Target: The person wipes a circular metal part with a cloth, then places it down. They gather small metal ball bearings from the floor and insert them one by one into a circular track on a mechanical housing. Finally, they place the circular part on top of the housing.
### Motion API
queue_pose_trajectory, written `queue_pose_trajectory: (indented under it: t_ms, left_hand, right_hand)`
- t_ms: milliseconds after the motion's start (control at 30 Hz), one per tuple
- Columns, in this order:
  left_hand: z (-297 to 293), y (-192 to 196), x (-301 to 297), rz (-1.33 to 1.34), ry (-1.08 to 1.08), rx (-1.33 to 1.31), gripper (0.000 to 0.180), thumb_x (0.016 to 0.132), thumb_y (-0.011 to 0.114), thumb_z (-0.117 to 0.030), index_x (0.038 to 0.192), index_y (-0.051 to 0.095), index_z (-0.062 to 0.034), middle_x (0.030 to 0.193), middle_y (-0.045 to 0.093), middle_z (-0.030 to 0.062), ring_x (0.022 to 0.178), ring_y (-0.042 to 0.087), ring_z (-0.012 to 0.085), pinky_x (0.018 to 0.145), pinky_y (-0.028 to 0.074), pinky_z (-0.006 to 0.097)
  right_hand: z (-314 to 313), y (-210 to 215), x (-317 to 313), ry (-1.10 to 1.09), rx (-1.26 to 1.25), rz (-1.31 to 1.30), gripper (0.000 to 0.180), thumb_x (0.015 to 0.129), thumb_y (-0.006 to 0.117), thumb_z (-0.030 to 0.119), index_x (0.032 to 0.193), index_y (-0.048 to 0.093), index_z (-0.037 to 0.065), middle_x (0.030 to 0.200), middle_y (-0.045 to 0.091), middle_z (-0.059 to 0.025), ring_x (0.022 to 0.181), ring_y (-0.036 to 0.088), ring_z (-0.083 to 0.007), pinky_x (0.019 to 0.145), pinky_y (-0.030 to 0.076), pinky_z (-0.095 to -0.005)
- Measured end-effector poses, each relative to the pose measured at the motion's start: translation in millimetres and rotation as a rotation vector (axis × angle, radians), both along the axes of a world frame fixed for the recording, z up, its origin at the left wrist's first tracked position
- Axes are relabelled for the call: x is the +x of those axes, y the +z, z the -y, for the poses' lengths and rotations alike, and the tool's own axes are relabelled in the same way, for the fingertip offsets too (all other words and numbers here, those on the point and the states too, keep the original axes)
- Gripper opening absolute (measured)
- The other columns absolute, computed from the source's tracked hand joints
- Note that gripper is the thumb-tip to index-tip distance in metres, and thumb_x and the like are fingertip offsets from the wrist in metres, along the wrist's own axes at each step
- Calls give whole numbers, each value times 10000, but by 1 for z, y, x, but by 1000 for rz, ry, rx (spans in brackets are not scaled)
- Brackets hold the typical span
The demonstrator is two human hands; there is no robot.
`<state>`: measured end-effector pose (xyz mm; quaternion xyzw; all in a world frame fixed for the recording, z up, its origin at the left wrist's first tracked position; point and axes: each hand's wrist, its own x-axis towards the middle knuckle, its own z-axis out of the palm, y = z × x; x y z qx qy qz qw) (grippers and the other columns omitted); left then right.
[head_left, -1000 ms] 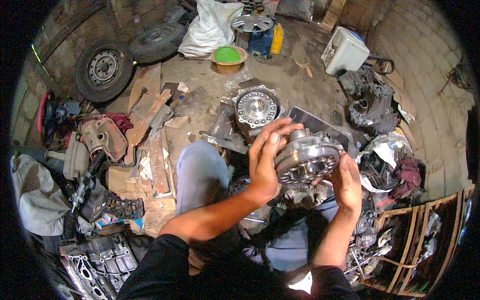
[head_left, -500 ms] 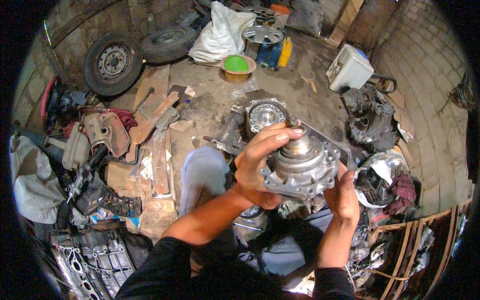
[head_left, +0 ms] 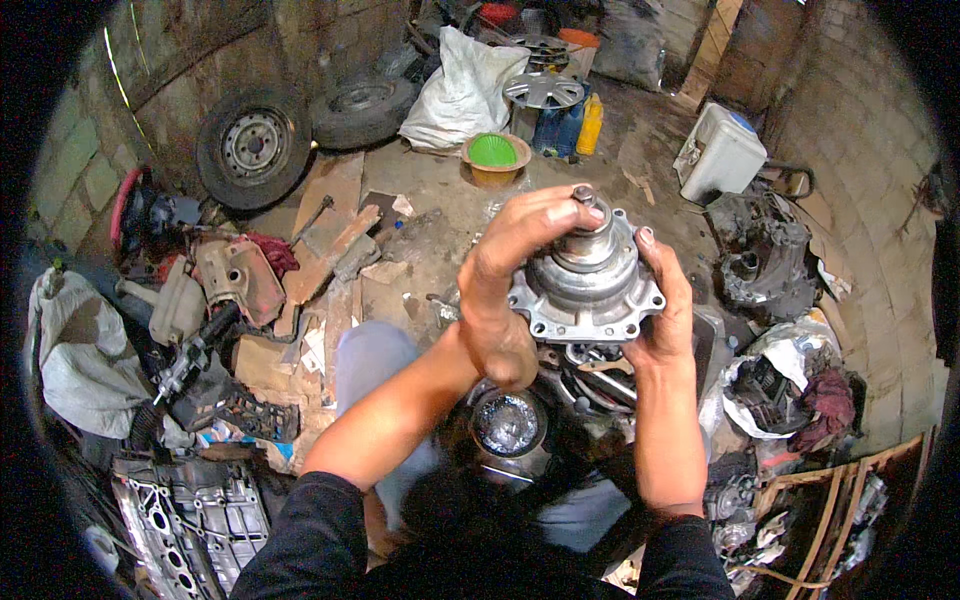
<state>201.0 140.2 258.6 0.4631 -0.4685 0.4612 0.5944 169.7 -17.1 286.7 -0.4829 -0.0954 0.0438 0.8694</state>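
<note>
Both hands hold a silvery cast-metal flanged housing (head_left: pixel 585 290) up in front of me, its flange dotted with bolt holes and a short shaft on top. My left hand (head_left: pixel 497 275) grips it from the left, with fingers curled over to the shaft. Around the right edge of the flange, my right hand (head_left: pixel 668 305) is closed too. Below the housing stands a round, dark-rimmed part (head_left: pixel 508 424) with a shiny, wet-looking middle. Other metal parts (head_left: pixel 600 385) lie beside it, partly hidden by the housing and my right forearm.
Two wheels (head_left: pixel 254 146) lean at the back left. Behind the work spot are a white sack (head_left: pixel 462 95) and a basin (head_left: pixel 497 176) with a green item inside. A dark metal casing (head_left: pixel 765 260) sits at right; a cylinder head (head_left: pixel 190 520) lies near left.
The housing has moved up and away from me, its shaft turned a little more upright. My right hand now shows its fingers around the flange. The round part below has come into sight.
</note>
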Motion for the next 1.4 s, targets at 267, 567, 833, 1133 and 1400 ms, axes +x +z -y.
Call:
queue_pose_trajectory:
  t_ms: [267,567,833,1133,1400]
  left_hand:
    - [11,39,26,-430,-37,130,677,974,489,-490,1407,397,22,1221,539,177,1183,548,264,1066,384,397]
    - [6,5,35,-776,191,474,532,930,664,-366,1286,576,19,1330,569,183,1277,506,263,1115,335,379]
    - [9,15,45,-916,-152,344,331,880,746,-238,1120,708,-14,1033,718,60,972,638,123,900,492,289]
    - [-10,12,47,-1166,-350,136,356,888,712,-303,1088,722,-9,993,720,82,879,680,146,803,525,275]
    - [-19,14,53,-1302,-427,3,407,882,698,-384,1084,712,-31,974,718,102,844,685,182,710,550,320]
  right_hand:
    - [18,-18,46,-82,522,-123,226,908,586,242,1005,647,48,983,713,-101,909,688,-247,884,543,-400]
    - [17,-27,57,-72,477,-106,249,892,599,256,1031,639,52,972,698,-102,890,684,-246,842,550,-400]
    - [3,-26,59,-105,314,-126,247,931,587,262,1038,644,47,979,697,-79,894,682,-203,830,546,-363]
    - [1,-15,58,-108,-231,-231,583,940,570,528,1318,544,86,1221,627,-98,1090,602,-258,876,492,-436]
    - [28,-8,67,-93,-456,-38,767,946,478,657,1365,517,15,1244,616,-161,1024,623,-277,711,563,-347]
